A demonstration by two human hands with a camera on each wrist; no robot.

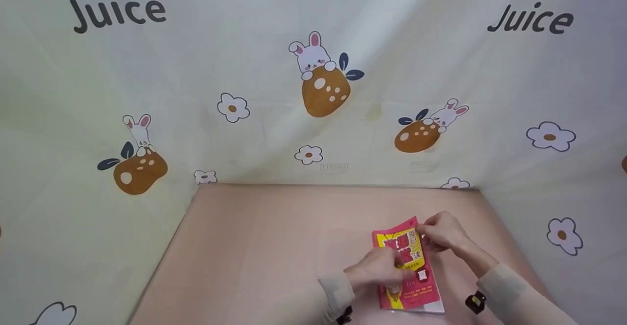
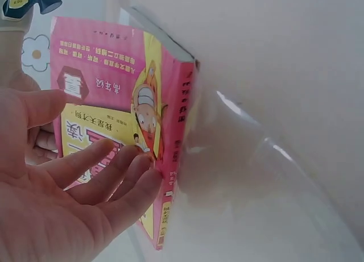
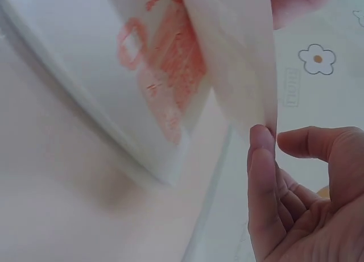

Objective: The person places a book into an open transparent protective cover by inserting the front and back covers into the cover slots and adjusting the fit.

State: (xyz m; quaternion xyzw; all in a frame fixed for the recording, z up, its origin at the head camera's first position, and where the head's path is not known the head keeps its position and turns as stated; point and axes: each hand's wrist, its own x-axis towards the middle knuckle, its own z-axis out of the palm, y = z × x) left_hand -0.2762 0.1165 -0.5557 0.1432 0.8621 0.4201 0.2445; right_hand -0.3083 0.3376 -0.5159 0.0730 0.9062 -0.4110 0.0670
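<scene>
The rabbit-printed fabric backdrop (image 1: 269,46) walls in the pinkish surface (image 1: 274,246), whose near right part carries a pink-and-yellow paperback book (image 1: 414,290), angled with its top away from the person, probably so the title reads upright. Its front cover (image 2: 108,69) is lifted along the free edge, baring a page with red print (image 3: 173,63). The left hand (image 1: 377,268) lies across the cover, fingers extended and reaching the spine (image 2: 179,131), seemingly to steady the book. The right hand (image 1: 443,229) pinches the cover's edge near the upper corner, apparently holding it apart from the pages.
</scene>
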